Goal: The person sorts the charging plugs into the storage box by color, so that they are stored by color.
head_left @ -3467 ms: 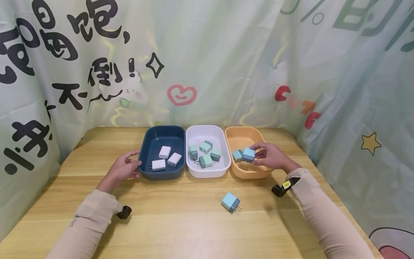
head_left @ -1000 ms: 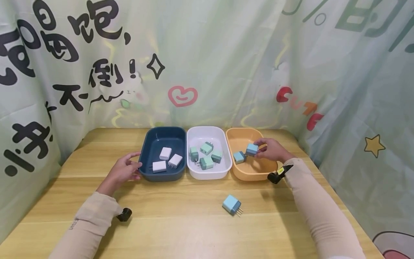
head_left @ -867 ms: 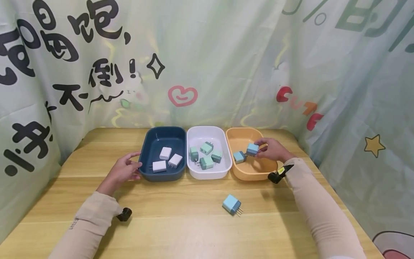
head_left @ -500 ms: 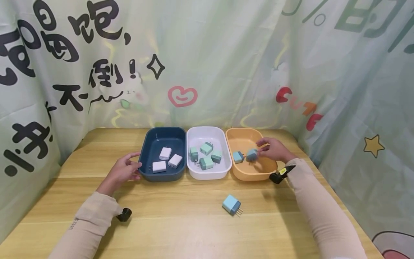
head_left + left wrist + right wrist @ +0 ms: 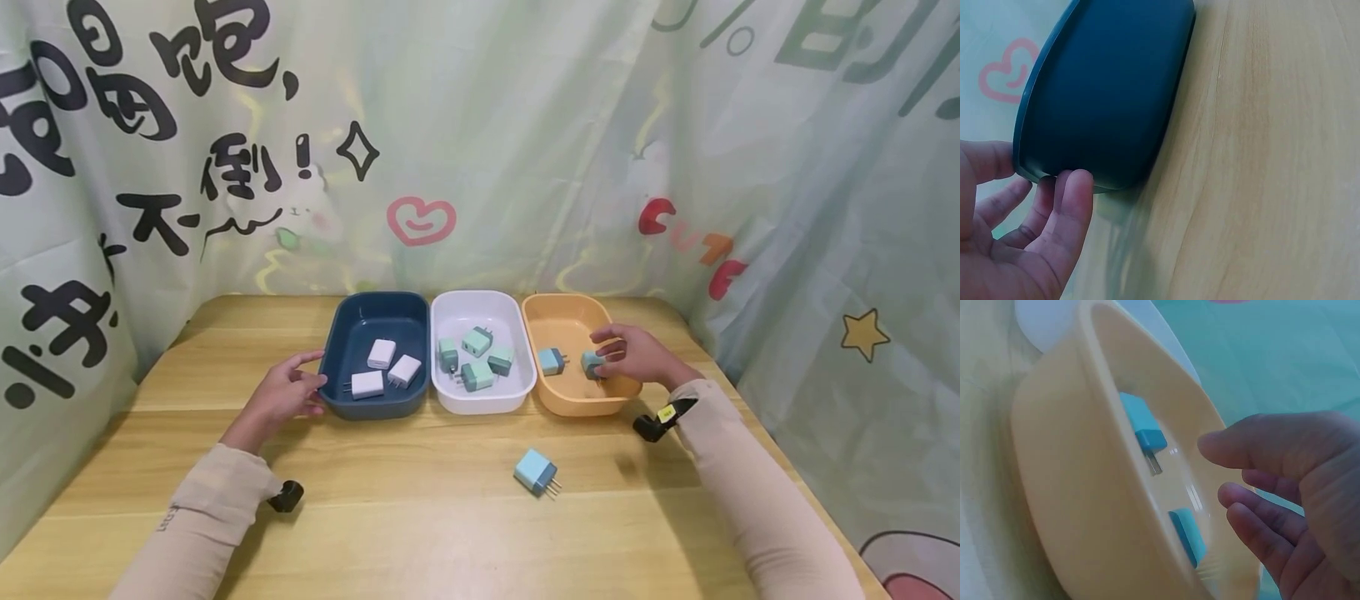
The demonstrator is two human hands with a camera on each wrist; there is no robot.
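Note:
My right hand (image 5: 639, 354) hovers over the right side of the orange bin (image 5: 588, 407), its fingers apart and holding nothing. Below the fingertips a blue charger plug (image 5: 592, 363) lies in that bin, partly hidden by the hand in the head view. Another blue charger plug (image 5: 1142, 419) lies in the same bin toward the white one, prongs showing. On the table in front sits a third blue charger plug (image 5: 534, 471). My left hand (image 5: 281, 398) touches the left end of the dark blue bin (image 5: 1110, 94) with relaxed fingertips, right at its rim and outer wall.
The white bin (image 5: 485, 405) stands between the other two with several green charger plugs (image 5: 477, 375). Three white charger plugs (image 5: 367, 384) lie in the dark blue bin. A printed curtain (image 5: 510, 167) hangs behind and beside the wooden table (image 5: 420, 517).
My right hand has lowered a blue charger plug into the orange bin, let go of it and opened. My left hand has stayed at the dark blue bin.

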